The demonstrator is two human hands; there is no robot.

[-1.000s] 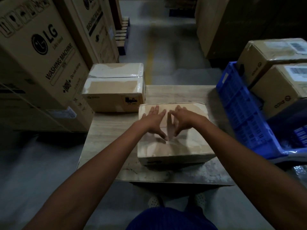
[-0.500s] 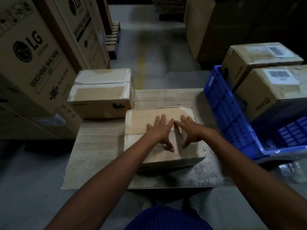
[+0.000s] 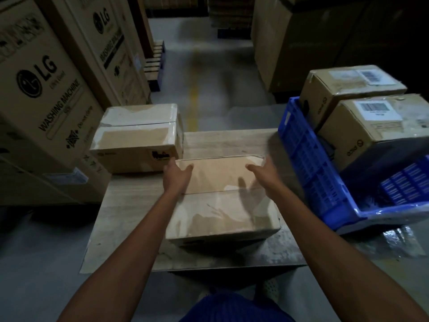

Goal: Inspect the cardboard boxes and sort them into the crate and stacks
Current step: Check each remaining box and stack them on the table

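A taped cardboard box [image 3: 220, 196] lies on the wooden table [image 3: 130, 205] in front of me. My left hand [image 3: 176, 175] is at the box's far left edge, thumb on its top. My right hand [image 3: 262, 175] is at the far right edge, thumb over the top; its fingers are blurred. A second taped box [image 3: 137, 135] sits at the table's back left. To the right, a blue crate [image 3: 311, 163] holds two labelled boxes [image 3: 348, 87] [image 3: 380, 126].
Tall washing machine cartons [image 3: 46, 89] line the left side. Big cartons [image 3: 290, 43] stand at the back right. A floor aisle with a yellow line [image 3: 193, 98] runs ahead. Wooden pallets [image 3: 155, 63] sit further back on the left.
Both hands have slid apart from the middle of the box's top to its far left and right edges. The view has shifted slightly.
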